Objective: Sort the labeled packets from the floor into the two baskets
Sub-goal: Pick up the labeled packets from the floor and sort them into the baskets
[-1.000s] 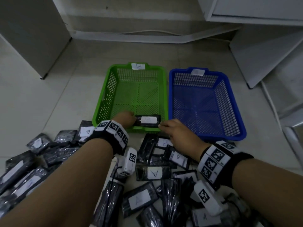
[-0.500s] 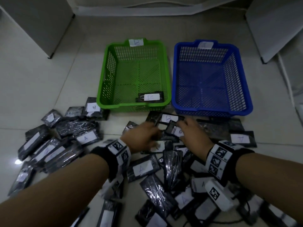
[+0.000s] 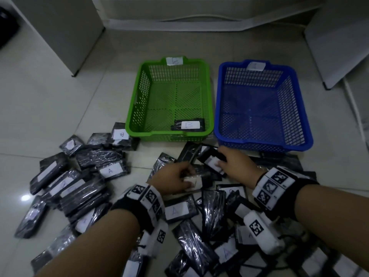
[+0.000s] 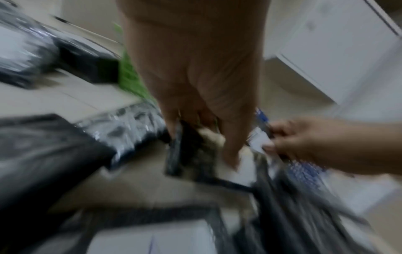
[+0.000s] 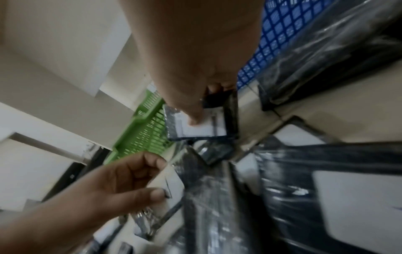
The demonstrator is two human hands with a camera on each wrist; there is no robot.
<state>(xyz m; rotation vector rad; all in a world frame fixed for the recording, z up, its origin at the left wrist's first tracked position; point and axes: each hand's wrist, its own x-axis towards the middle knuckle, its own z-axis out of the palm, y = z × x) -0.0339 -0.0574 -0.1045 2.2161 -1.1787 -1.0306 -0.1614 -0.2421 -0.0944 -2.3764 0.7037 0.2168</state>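
Each hand pinches a packet out of the floor pile: the right hand [image 3: 234,166] with thumb on the label of one [image 5: 203,125] before the blue basket [image 3: 299,144], the left hand [image 3: 171,179] gripping another [image 3: 194,182] nearer the green basket [image 3: 139,134]. The thumbs hide the labels, so either could be misread and misplaced. Half a second ago both hands were only reaching, empty.
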